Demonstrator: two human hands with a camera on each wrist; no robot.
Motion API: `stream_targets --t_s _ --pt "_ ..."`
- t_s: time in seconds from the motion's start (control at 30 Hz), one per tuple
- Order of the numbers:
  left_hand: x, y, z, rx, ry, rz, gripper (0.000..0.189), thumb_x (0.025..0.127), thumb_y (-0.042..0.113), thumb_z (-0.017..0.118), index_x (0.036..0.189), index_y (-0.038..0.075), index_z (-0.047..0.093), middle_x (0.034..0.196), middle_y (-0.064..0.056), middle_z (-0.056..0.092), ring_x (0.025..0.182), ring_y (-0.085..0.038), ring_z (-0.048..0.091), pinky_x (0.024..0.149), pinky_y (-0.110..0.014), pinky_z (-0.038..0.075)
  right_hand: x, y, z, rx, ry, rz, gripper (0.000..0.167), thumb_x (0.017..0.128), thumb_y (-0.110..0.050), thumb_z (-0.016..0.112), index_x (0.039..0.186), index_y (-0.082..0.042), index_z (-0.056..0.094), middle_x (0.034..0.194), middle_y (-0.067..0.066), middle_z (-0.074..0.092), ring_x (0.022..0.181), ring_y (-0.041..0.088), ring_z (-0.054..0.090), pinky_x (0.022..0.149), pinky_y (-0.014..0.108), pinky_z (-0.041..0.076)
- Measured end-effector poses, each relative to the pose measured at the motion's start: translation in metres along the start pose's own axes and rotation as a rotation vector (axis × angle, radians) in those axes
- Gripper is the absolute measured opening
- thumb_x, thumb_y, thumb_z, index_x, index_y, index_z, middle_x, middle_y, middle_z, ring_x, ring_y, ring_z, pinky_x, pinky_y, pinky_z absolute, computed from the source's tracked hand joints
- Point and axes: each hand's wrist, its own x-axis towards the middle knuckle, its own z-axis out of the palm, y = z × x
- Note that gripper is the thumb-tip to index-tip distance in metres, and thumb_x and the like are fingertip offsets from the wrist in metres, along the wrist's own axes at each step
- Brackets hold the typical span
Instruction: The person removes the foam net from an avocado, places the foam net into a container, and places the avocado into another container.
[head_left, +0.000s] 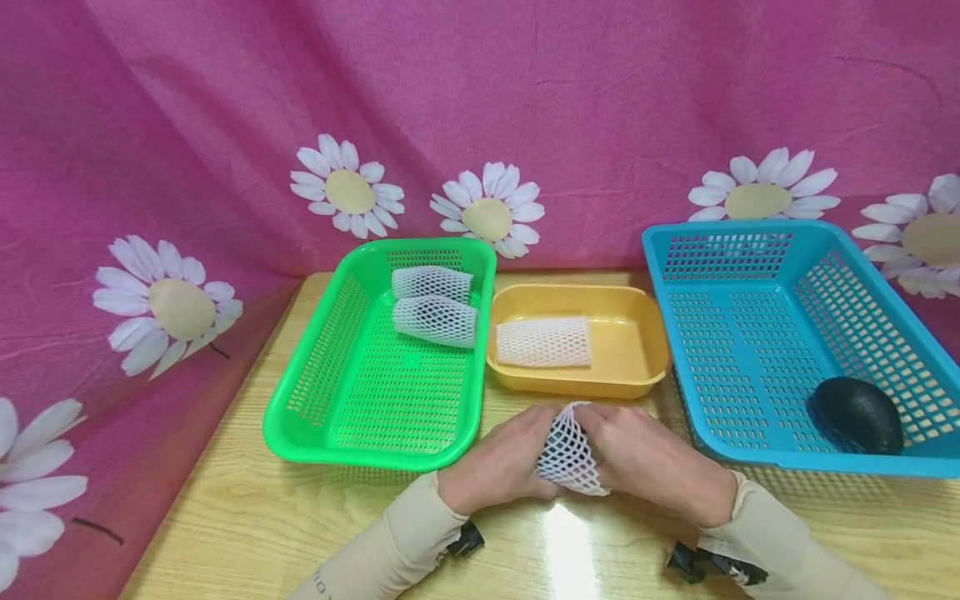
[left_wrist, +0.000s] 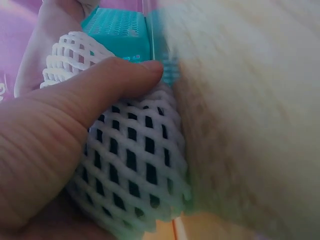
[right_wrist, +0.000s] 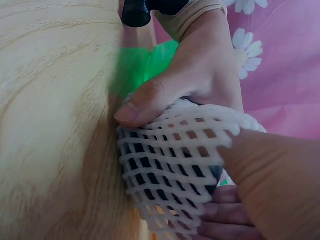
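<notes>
Both hands hold a white foam net sleeve [head_left: 572, 457] with a dark fruit, probably an avocado [right_wrist: 216, 176], inside it, just in front of the yellow tray. My left hand [head_left: 506, 462] grips the netted fruit from the left; in the left wrist view its thumb [left_wrist: 112, 82] lies across the foam mesh. From the other side my right hand [head_left: 648, 458] holds the sleeve; in the right wrist view its thumb passes behind the net's edge and its fingers [right_wrist: 225, 217] lie low behind the mesh. Black shows through the mesh holes.
A green basket [head_left: 375, 454] at left holds two netted pieces [head_left: 435, 321]. One flat white foam net [head_left: 543, 342] lies in the yellow tray [head_left: 577, 387]. At right, a blue basket [head_left: 738, 333] holds a dark oval fruit [head_left: 857, 415]. A flowered pink cloth [head_left: 585, 108] hangs behind.
</notes>
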Motion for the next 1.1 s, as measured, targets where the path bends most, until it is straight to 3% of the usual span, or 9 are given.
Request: stream_targets --t_s 0.43,0.73,1.1 --pt "-0.0027 -0.0014 -0.0001 0.01 0.012 -0.003 0.078 0.079 0.022 0.086 0.143 0.004 0.047 0.127 -0.007 0.064 0.111 -0.014 0.062 0.102 -0.025 0.055 -0.0008 0.0009 0.0012 0.05 -0.02 0.023 0.034 0.069 0.001 0.08 0.094 -0.011 0.061 0.084 -0.003 0.067 0.069 0.001 0.059 0.058 0.015 0.054" --pt "-0.0031 -0.0026 -0.0007 0.012 0.005 -0.004 0.084 0.075 0.018 0.088 0.145 0.004 0.045 0.131 -0.007 0.063 0.116 -0.016 0.063 0.106 -0.027 0.054 -0.0006 0.0006 0.0042 0.018 -0.018 -0.012 0.036 0.067 0.005 0.078 0.095 -0.009 0.061 0.087 0.0 0.068 0.074 0.006 0.064 0.061 0.02 0.057" --pt "-0.0018 -0.0027 -0.0002 0.003 0.006 0.007 0.075 0.076 0.017 0.087 0.139 0.006 0.049 0.123 -0.005 0.065 0.108 -0.012 0.062 0.1 -0.024 0.055 -0.003 -0.0018 0.0004 -0.063 -0.003 -0.009 0.036 0.066 0.0 0.08 0.094 -0.008 0.061 0.085 0.0 0.067 0.067 0.006 0.06 0.055 0.021 0.053"
